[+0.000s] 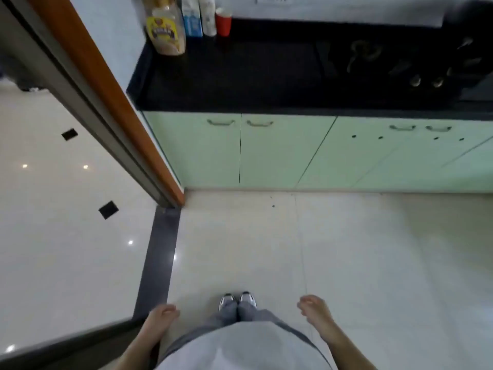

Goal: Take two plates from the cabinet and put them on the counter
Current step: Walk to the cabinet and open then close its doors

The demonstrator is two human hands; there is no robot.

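Floor (346, 263) takes up most of what you're looking at, pale glossy tile, and you're standing well back from the units. Next biggest is the black counter (240, 76) running along the far wall, with pale green cabinet doors (280, 150) under it, all closed. No plates visible anywhere, so my guess is they're behind one of those doors, and nothing tells you which.

Left end of the counter has a plastic jar (166, 30), a blue-and-white carton (191, 17), a white bottle (208, 14) and a red cup (223, 21) bunched together. Right side looks like a dark hob or tray with utensils, too blurry to call.

Your left hand (160, 319) and right hand (314, 311) hang at your sides, fingers loosely curled, nothing in either.

Stuff that could bite you: the wooden door frame (106, 102) sits right by the leftmost cabinet, so that door may not swing wide. Also put the plates on the bare middle stretch, or you'll knock that cup over.
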